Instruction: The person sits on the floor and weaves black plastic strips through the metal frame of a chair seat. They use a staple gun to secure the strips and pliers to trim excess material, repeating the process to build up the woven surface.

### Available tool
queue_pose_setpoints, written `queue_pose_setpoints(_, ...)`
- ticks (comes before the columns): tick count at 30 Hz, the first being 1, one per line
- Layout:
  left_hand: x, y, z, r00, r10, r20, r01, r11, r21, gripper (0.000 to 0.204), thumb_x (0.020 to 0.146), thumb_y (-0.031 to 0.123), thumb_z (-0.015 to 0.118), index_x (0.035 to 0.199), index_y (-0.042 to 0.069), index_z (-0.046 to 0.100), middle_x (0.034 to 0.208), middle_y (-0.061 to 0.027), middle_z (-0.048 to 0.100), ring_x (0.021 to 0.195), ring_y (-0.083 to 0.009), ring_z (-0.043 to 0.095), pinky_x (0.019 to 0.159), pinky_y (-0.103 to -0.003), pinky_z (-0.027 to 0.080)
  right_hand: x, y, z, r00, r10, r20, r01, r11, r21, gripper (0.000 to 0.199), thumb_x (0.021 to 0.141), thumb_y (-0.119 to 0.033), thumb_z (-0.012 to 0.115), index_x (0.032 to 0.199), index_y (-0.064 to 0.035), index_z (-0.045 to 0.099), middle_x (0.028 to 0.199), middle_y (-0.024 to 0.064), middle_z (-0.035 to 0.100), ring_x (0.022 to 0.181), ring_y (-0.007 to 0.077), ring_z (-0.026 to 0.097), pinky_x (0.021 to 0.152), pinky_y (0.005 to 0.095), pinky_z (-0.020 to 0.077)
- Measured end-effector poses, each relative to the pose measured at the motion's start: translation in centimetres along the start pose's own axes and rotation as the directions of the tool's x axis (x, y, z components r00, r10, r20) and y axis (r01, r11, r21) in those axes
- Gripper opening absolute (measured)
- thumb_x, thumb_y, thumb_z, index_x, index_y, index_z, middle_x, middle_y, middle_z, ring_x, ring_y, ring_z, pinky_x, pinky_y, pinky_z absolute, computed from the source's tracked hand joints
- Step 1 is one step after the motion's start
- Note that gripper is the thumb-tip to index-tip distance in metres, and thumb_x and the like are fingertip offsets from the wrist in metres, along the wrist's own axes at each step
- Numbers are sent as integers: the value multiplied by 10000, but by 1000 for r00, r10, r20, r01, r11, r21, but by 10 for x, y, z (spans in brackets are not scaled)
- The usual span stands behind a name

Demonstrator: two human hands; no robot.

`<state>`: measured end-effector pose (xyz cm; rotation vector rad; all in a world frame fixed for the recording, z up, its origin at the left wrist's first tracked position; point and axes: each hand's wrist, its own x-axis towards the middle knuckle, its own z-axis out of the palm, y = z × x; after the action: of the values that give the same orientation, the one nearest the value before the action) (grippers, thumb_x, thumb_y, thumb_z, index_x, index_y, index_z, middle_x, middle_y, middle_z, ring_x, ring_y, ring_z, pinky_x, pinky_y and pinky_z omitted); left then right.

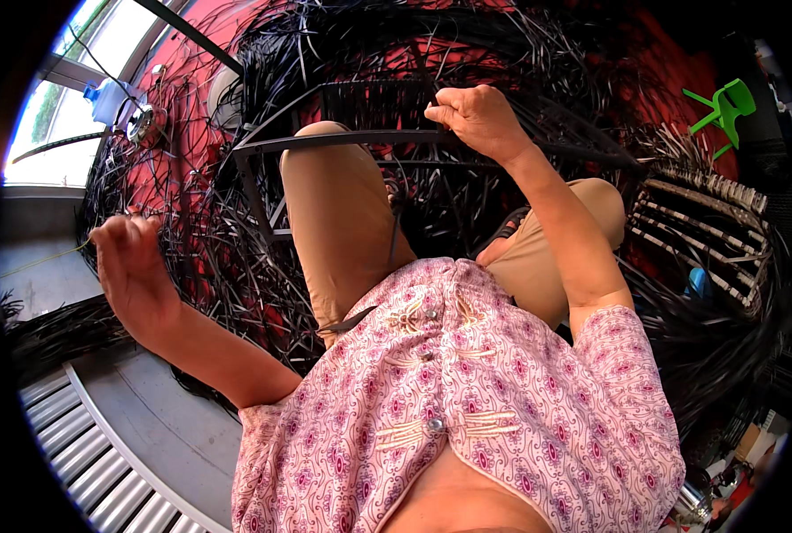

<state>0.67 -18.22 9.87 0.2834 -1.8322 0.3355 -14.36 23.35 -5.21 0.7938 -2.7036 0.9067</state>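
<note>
My left hand [138,271] is raised at the left, its fingertips pinched together. From those fingertips a thin yellow-green string [45,258] runs off to the left. Above my knees, my right hand [480,124] is closed in a fist beside the top bar of a black metal frame [351,139]. Whatever that fist holds, if anything, is hidden. The frame stands across my legs, with one bar passing over my left knee. Long black strips [396,35] lie tangled behind and around it. A short dark strip [354,320] rests against my shirt at the waist.
At the far right stands a small green plastic stool [732,111]. Nearer on that side are a striped slatted piece [698,235] and a blue object [698,282]. Red floor [214,27] shows between the strips. A row of pale metal slats [71,444] lies lower left, below a window [45,124].
</note>
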Motion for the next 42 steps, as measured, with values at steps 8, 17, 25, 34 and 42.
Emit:
queue_pose_setpoints(8, -60, 152, -74, 779, 536, 325, 376, 16, -927, 121, 885, 93, 676, 963, 0, 683, 970, -138, 665, 881, -300, 657, 765, -368, 539, 7, 6, 10, 1000, 22, -20, -22, 1000, -5, 326, 888, -328, 694, 694, -77, 621, 628, 123, 626, 636, 336, 649, 605, 426, 504)
queue_pose_setpoints(17, -127, 263, 41, 516, 696, 499, 165, 491, -855, 339, 857, 241, 691, 1151, 77, 651, 1124, -119, 628, 1091, -337, 578, 952, -441, 453, -9, 8, 20, 965, -226, -131, 171, 926, -337, 140, 816, -285, 651, 797, -158, 708, 810, 65, 686, 727, 269, 695, 623, 410, 555)
queue_pose_setpoints(25, -107, 270, 59, 389, 751, 534, 407, 380, -831, 286, 812, 304, 760, 920, 40, 744, 879, -102, 693, 815, -324, 671, 729, -425, 501, -11, 6, 26, 990, 57, -127, -61, 998, -33, 254, 886, -316, 652, 773, -93, 696, 828, 88, 689, 721, 314, 679, 666, 420, 535)
queue_pose_setpoints(34, -105, 276, 59, 286, 718, 635, 530, 433, -729, 243, 782, 263, 721, 805, 22, 737, 761, -126, 705, 725, -319, 687, 694, -406, 508, 9, -10, 18, 901, 81, -427, 8, 979, 204, 261, 891, -283, 658, 827, -37, 715, 860, 152, 696, 817, 348, 683, 755, 465, 537)
queue_pose_setpoints(42, -131, 274, 82, 527, 758, 383, 378, 194, -905, 230, 820, 249, 687, 877, 28, 713, 823, -150, 702, 770, -333, 676, 728, -415, 522, 92, -121, -16, 680, -531, -505, 519, 836, -179, 206, 673, -259, 658, 594, -135, 513, 648, 19, 537, 581, 237, 551, 557, 379, 476)
